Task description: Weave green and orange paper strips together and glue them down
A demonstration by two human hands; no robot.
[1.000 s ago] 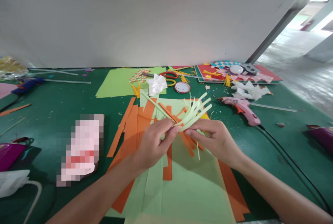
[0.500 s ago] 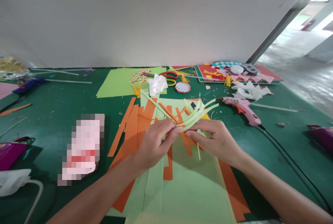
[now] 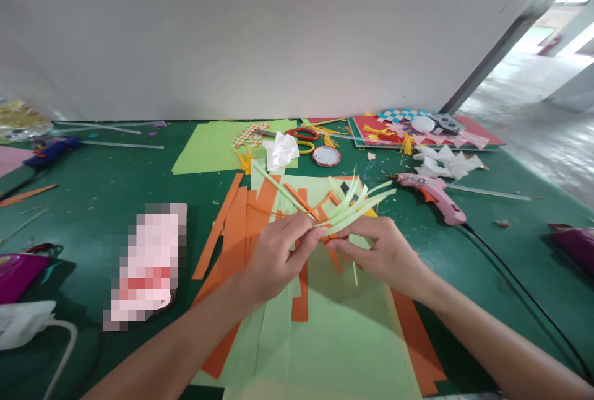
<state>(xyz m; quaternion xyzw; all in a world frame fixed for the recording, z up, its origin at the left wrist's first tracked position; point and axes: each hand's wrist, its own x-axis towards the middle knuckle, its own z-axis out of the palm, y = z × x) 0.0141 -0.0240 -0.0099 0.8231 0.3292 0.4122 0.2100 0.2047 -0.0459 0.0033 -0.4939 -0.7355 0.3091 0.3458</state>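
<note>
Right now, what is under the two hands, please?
Below the left hand and right hand, orange paper strips and a large pale green paper sheet can be seen. Whatever the hands themselves cover cannot be seen.

text: none legible | labels, brands: none legible | numbers, signs: none legible | view: head

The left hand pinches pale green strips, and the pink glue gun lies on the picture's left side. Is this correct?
Not quite: the head view shows the pink glue gun on the right side. The left hand does pinch pale green strips.
</note>
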